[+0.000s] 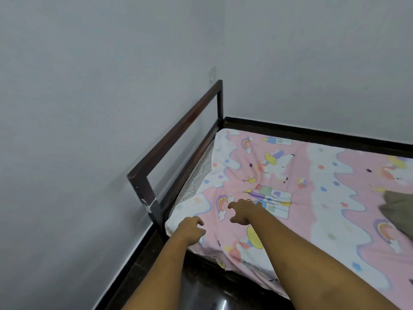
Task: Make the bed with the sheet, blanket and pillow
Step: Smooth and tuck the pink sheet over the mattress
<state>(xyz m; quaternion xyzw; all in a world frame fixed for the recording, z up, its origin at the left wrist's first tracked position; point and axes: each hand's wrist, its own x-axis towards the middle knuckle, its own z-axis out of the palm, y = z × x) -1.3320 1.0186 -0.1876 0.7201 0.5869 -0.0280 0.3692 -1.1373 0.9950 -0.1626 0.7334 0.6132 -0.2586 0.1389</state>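
while over sheet (312, 175), hands (190, 229) (243, 211) half-curled, empty

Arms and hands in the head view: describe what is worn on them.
No sleeves, watch or bracelet show on either arm. The left hand wears nothing visible. The right hand has what looks like a thin pale ring on one of its fingers.

Pink-and-white rainbow-print sheet (324, 166), dark brown bed frame (175, 128).

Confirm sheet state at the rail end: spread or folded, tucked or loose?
Spread, loose. The sheet covers the top, wrinkled near the right hand; striped mattress shows along the rail; near edge hangs untucked.
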